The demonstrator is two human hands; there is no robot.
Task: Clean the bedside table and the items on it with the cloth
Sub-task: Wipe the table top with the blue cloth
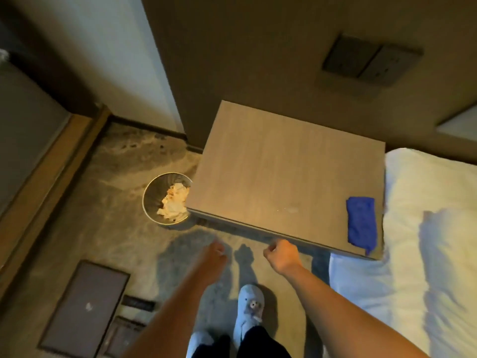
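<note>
A bedroom is indicated by a white-sheeted bed (423,254) beside a wooden bedside table (284,177), with a wall switch panel (371,60) above

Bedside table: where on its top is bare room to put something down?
Nearly the whole top of the bedside table is bare, from wall to front edge. Only the front right corner, beside the bed, holds the blue cloth.

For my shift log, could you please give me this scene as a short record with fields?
bedside table: wooden top, beside white bed
blue cloth: folded, on table's front right corner
left hand: blurred, off the table
right hand: curled, empty, by table's front edge
waste bin: on floor, crumpled paper inside
</note>
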